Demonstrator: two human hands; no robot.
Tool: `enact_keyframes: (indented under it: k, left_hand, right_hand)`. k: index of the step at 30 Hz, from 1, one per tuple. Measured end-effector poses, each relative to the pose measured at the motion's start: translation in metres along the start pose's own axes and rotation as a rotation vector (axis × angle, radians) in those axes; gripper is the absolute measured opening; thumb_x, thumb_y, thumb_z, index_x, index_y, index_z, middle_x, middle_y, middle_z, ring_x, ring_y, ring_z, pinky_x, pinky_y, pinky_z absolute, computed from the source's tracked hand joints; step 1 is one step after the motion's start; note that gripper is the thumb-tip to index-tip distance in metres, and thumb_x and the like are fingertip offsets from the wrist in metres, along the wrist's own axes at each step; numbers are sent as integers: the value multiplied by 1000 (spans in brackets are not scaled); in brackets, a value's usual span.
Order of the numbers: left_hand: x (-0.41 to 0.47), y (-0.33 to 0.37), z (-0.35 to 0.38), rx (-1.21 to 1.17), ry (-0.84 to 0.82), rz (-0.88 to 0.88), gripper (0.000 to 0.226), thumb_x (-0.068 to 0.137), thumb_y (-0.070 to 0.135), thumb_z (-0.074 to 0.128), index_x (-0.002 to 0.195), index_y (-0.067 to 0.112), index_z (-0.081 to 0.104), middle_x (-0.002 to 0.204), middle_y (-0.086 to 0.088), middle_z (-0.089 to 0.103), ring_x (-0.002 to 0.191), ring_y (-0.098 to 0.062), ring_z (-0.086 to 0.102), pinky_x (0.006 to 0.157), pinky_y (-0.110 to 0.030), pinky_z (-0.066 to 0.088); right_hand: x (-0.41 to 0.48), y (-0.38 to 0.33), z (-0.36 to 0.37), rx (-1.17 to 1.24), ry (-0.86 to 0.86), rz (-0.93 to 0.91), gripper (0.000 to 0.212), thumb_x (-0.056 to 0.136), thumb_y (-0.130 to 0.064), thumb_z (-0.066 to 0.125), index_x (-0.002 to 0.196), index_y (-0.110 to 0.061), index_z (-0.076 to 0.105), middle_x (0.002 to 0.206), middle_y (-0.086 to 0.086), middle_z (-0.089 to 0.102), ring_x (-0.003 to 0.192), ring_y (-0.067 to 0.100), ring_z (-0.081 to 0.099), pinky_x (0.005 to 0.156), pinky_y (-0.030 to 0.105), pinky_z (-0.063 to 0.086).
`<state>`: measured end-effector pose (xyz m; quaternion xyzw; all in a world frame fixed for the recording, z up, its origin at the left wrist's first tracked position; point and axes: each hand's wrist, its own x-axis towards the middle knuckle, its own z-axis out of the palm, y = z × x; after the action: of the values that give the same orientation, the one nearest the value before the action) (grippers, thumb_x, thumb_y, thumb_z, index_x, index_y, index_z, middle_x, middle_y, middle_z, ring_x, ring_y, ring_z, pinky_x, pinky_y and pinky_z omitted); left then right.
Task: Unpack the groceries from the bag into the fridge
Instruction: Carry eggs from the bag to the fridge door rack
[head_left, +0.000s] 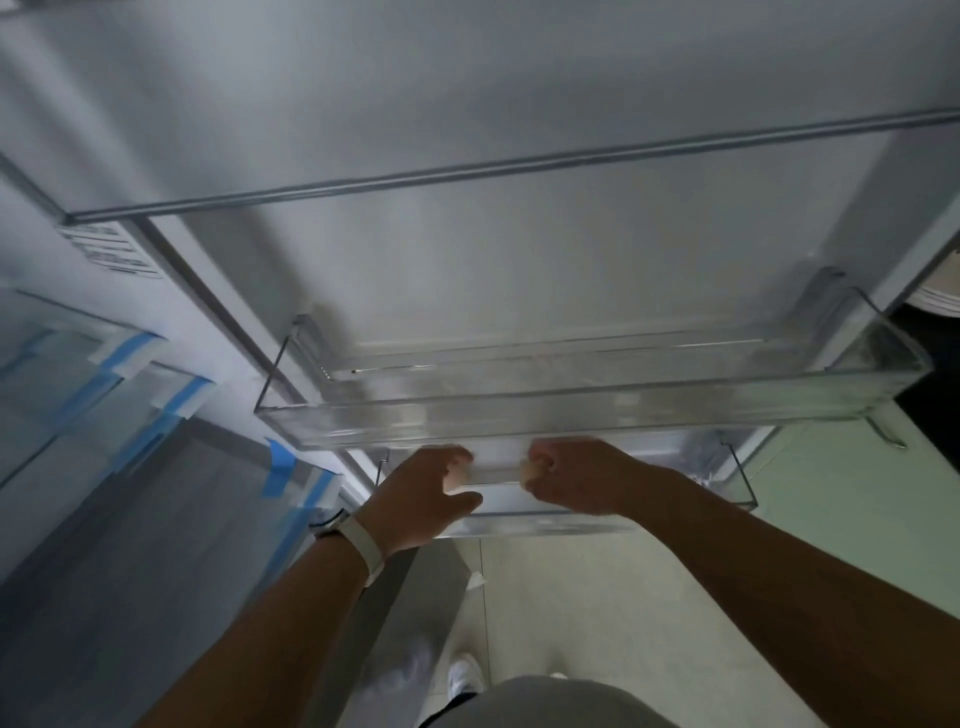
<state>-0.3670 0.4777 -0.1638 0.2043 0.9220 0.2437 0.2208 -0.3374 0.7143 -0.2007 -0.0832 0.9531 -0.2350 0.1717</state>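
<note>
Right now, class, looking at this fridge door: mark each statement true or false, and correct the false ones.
1. Both hands are at the lower door bin. True: the left hand and right hand are at the lower door bin, beneath the upper door bin.
2. The white strap is on the right wrist. False: the white strap is on the left wrist.
3. Blue tape shows at the picture's left. True: blue tape.
4. The upper door bin is packed with bottles. False: no bottles show in it.

Kitchen, likely home; open fridge door (519, 244) with clear bins (571, 413); pale tiled floor (582, 603); blue tape strips (280, 470) at left.
</note>
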Motion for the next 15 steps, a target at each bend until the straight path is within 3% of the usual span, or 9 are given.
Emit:
enact_keyframes:
  k: [2, 8, 12, 15]
  left_hand:
    - [-12, 3, 0, 34, 30, 48, 51, 90, 34, 68, 137, 25, 50, 136, 5, 52, 114, -7, 51, 94, -18, 37]
    - [-37, 9, 4, 48, 155, 155, 41, 92, 33, 66, 131, 26, 54, 128, 18, 48, 113, 1, 47, 88, 0, 28]
    - [-40, 10, 5, 94, 234, 243, 43, 92, 35, 64, 133, 25, 54, 132, 14, 52, 119, -4, 47, 100, -17, 34]
    - [-38, 8, 4, 189, 243, 336, 49, 91, 48, 52, 133, 24, 56, 134, 7, 56, 123, -10, 50, 107, -28, 37]
  right_hand:
    - [-5, 4, 0, 43, 82, -59, 46, 81, -58, 48, 102, -18, 55, 97, -6, 58, 88, 16, 54, 72, 17, 34]
    - [-25, 2, -3, 56, 156, -73, 28, 89, -40, 58, 108, -19, 56, 95, -6, 55, 84, 13, 51, 70, 26, 34]
    - [-47, -4, -2, 70, 228, -66, 41, 89, -48, 51, 119, -21, 58, 106, -7, 59, 92, 10, 55, 80, 26, 42]
    - [-63, -15, -4, -3, 309, -60, 38, 93, -44, 52, 122, -21, 59, 116, -7, 59, 102, 11, 56, 89, 28, 44]
